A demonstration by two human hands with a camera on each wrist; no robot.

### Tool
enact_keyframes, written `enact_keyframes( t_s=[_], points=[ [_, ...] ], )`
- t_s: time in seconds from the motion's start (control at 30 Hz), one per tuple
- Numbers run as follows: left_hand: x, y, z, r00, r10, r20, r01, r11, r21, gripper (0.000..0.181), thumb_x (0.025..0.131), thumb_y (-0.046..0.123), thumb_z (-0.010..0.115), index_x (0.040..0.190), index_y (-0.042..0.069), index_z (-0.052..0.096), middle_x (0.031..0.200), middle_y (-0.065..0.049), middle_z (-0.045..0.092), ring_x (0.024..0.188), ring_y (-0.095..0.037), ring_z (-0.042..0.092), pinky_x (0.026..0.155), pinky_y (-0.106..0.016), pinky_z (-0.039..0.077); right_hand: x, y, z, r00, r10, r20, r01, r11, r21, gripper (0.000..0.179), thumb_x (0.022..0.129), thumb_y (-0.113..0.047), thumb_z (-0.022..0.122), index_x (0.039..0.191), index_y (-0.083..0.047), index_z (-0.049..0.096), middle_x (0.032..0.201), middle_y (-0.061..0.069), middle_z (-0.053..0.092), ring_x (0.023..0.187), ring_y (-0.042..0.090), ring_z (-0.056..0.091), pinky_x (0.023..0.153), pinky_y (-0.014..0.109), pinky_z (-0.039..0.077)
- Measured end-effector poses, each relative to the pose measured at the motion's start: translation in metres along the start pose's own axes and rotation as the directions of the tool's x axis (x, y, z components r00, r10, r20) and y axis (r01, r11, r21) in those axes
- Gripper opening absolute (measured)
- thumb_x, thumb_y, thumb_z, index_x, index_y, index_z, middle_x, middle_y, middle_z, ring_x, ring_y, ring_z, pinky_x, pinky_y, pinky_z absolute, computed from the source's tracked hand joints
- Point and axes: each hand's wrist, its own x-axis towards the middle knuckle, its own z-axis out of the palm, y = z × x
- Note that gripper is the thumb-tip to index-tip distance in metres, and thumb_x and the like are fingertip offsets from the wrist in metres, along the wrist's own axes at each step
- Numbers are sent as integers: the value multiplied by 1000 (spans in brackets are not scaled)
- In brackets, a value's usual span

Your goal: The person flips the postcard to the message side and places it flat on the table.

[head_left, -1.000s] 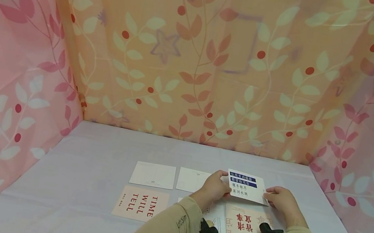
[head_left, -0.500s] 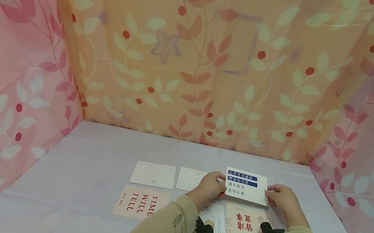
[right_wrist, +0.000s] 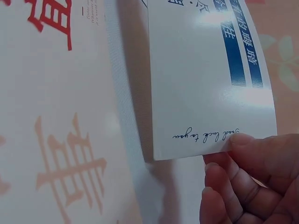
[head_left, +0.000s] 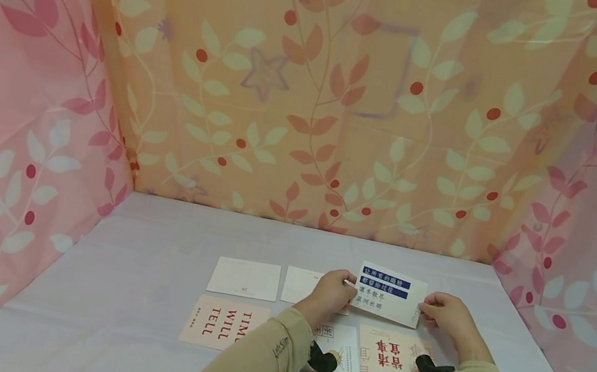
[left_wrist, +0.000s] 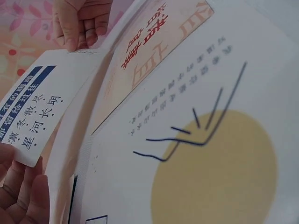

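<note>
Room to pass lies over the cloth [head_left: 81, 281] at left; rightward, the left sleeve [head_left: 251, 362] and raised card [head_left: 398, 298] obstruct.

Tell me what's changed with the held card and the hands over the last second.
The held card has shifted slightly toward the person's left, and its top edge has come up, so it looks more upright. The left hand has moved a little left with it; the right hand has barely moved. Both hands pinch the card as before; nothing was newly grasped or released. The cards visible on the table stayed put.

White card [head_left: 394, 304], 2 navy-blue bands [head_left: 384, 287]
</note>
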Motion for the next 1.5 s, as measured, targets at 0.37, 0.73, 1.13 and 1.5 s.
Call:
enact_keyframes(
  t_s=[0.37, 0.73, 1.13, 1.5],
  points=[
    [-1, 5, -3, 1000, -17, -22, 18, 999, 27, 5, 86, 17, 62, 82, 17, 59, 74, 0, 56, 67, -13, 54, 54, -25, 43, -4, -3, -3, 1000, -22, -4, 22, 1000, 9, 15, 87, -12, 60, 94, 2, 57, 82, 8, 60, 72, 19, 55, 64, 26, 50],
    [-3, 4, -6, 1000, -17, -17, 17, 999, -37, 8, 80, 17, 69, 73, 18, 68, 75, 5, 61, 67, -12, 56, 58, -28, 48, -10, 1, -12, 999, -30, -34, 31, 999, 12, 25, 89, -19, 60, 101, 2, 60, 90, 11, 61, 78, 20, 55, 67, 27, 51],
    [2, 0, -5, 1000, -5, -5, 5, 996, -87, 8, 82, 14, 67, 75, 15, 69, 70, 1, 63, 63, -12, 58, 58, -26, 50, -6, 9, -16, 996, -90, -1, 90, 992, 90, 24, 89, -15, 58, 99, 7, 60, 79, 4, 63, 70, 15, 57, 64, 25, 51],
    [2, 2, -7, 1000, -17, -11, 15, 992, -124, 6, 82, 12, 66, 78, 12, 70, 72, 0, 64, 68, -13, 61, 61, -27, 52, -10, 8, -19, 983, -157, 94, 127, 955, 269, 19, 91, -7, 53, 99, 11, 56, 89, 11, 67, 81, 22, 66, 72, 33, 54]
  ],
)
